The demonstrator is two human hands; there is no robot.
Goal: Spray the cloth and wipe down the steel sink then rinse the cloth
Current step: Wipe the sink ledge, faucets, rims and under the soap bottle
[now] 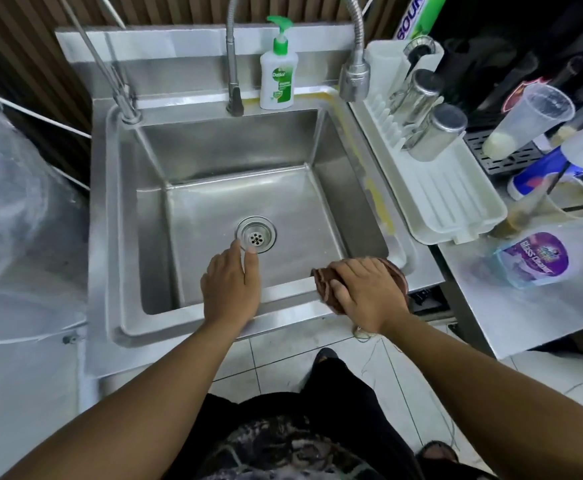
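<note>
The square stainless-steel sink [227, 150] is viewed from head height, steeply downward and near. It is centred in the wide-angle frame.

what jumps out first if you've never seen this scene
The deep steel sink fills the middle, its drain just ahead of the open left hand reaching over the front rim. The right hand holds a brown cloth on the sink's front right corner. A Dettol bottle stands on the back ledge.
</note>
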